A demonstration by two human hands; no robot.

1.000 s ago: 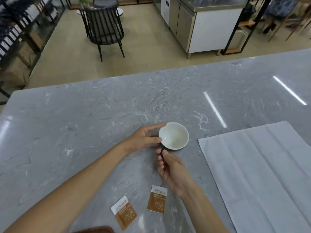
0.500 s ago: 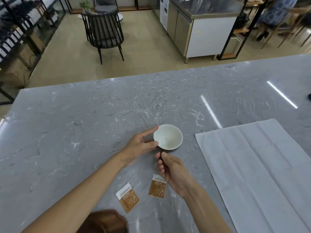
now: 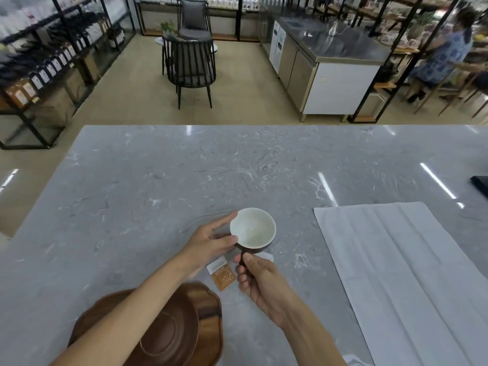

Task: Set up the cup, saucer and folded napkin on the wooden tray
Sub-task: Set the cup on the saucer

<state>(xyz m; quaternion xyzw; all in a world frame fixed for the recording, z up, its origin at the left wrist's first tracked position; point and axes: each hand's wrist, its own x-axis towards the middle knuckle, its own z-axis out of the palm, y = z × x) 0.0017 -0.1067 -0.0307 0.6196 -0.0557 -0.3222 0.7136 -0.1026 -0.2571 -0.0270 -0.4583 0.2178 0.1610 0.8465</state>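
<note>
Mouth-up, the cup (image 3: pixel 252 228) (handle toward six o'clock) is pinched at its handle by the right hand (image 3: pixel 260 282) and cradled at nine o'clock by the left hand (image 3: pixel 211 243), bare counter (image 3: pixel 184 180) toward twelve.

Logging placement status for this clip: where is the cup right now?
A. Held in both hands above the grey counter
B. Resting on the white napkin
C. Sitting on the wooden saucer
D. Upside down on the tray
A: the cup is gripped by the left hand at its side and the right hand at its handle, while the wooden saucer on the tray has nothing on it.
</note>
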